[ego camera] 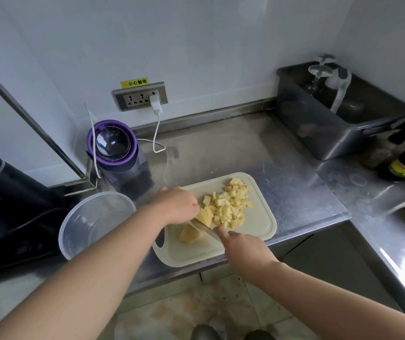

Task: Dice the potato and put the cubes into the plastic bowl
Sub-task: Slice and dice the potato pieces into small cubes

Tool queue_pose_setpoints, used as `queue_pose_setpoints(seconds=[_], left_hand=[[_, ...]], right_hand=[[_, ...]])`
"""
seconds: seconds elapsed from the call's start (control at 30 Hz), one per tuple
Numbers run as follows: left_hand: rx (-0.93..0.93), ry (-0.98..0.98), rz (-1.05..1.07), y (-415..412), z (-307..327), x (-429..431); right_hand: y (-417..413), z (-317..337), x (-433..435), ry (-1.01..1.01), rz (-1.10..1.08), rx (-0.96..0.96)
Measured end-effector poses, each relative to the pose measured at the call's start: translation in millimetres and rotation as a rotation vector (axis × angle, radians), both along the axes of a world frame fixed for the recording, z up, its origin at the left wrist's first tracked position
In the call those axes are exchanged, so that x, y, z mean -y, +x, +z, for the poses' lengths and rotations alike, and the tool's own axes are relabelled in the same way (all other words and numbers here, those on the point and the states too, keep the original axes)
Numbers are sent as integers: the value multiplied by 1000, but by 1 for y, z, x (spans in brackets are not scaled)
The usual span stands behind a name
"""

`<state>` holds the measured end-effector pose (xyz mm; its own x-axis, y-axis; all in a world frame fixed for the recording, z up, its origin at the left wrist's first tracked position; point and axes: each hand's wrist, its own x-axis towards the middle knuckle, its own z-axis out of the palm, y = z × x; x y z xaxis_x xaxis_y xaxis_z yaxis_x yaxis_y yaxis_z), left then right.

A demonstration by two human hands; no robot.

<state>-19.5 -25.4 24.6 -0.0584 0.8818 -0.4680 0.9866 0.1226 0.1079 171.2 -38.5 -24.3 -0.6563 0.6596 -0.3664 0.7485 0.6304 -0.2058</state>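
One pale cutting board lies on the steel desk. On it are one sliced potato, one potato chunk and one pile of cubes, too many to count. The left hand, fingers curled, holds down the sliced potato. The right hand grips one knife, forefinger along the blade, which lies between the two pieces. One clear plastic bowl stands just left of the board.
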Motion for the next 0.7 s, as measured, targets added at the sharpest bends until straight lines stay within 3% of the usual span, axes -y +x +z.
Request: queue_pose_setpoints(seconds=[0.1,0.27,0.33,0.43,0.53,0.6,0.7], left_hand=[[-65,-93,-17,11,-3,-7],[40,-48,45,5,-20,-12],[180,93,125,-1,-20,-10],[442,480,359,-9,-16,1],[525,783,641,-13,-21,26],[516,701,739,-13,-37,43],[459,335,703,-11,-68,58]], right_hand=[[0,-2,-2,-14,-1,0],[2,0,-5,-23,-9,5],[3,2,-7,-14,-15,7],[5,7,-10,-13,-25,1],[5,10,-9,4,-23,2],[3,11,-6,20,-6,5],[0,12,2,20,20,-1]])
